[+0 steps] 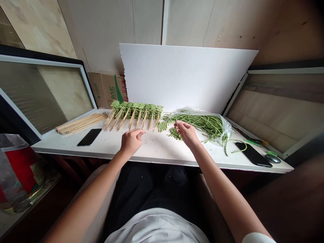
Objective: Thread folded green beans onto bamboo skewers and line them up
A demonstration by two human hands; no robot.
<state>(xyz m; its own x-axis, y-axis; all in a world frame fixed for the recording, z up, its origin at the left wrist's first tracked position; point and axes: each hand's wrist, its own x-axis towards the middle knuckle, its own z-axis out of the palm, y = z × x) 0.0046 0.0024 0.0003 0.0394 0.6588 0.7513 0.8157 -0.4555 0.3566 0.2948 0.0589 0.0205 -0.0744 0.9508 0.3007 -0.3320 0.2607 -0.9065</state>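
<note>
My left hand (132, 142) is closed around the blunt end of a thin bamboo skewer. Several short cut pieces of long bean (162, 127) are threaded side by side on that skewer, between my two hands. My right hand (186, 132) pinches at the skewer's far end, its fingertips on what looks like a small long bean piece, mostly hidden. Under and beside the right hand lies a small heap of cut bean pieces (174, 133). Behind the left hand, finished bean skewers (138, 110) are stacked in a row, their bare sticks pointing toward me.
Loose bamboo skewers (81, 123) and a phone (89, 137) lie at left. Whole long beans (202, 122) spill from a clear plastic bag (227, 130) at right, near another phone (253, 155) and a computer mouse (272, 158). A white board (187, 77) stands behind.
</note>
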